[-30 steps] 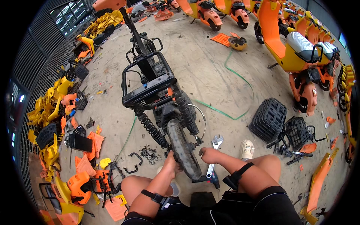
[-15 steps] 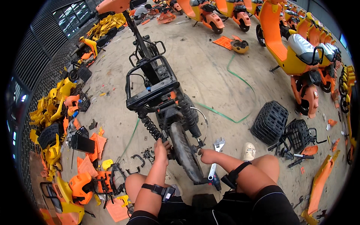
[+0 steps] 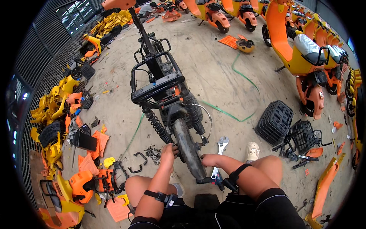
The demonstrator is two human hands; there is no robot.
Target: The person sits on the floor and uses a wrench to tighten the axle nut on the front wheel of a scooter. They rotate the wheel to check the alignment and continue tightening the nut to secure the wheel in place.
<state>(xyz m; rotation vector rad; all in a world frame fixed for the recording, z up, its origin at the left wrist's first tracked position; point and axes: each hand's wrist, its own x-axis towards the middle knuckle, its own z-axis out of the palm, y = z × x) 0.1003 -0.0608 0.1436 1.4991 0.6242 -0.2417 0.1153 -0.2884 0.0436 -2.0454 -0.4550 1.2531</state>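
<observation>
A stripped black scooter frame stands before me, its rear wheel pointing toward my knees between two coil shock absorbers. My left hand is at the wheel's left side, just below the left shock, its fingers curled against the wheel. Lower down on the right, my right hand grips the tyre's side, fingertips partly hidden. Metal fittings hang at the right shock's lower end, above that hand. An adjustable wrench lies right of my right forearm, near a dark power driver.
Small bolts and black curved brackets lie left of my left hand. Black baskets stand at right, with a row of orange-yellow scooters beyond. Panel heaps line the left wall. A green strap crosses the floor.
My right hand has moved from beside the right shock's lower end down along the tyre. The wheel has shifted slightly, and my left hand has moved a little right with it.
</observation>
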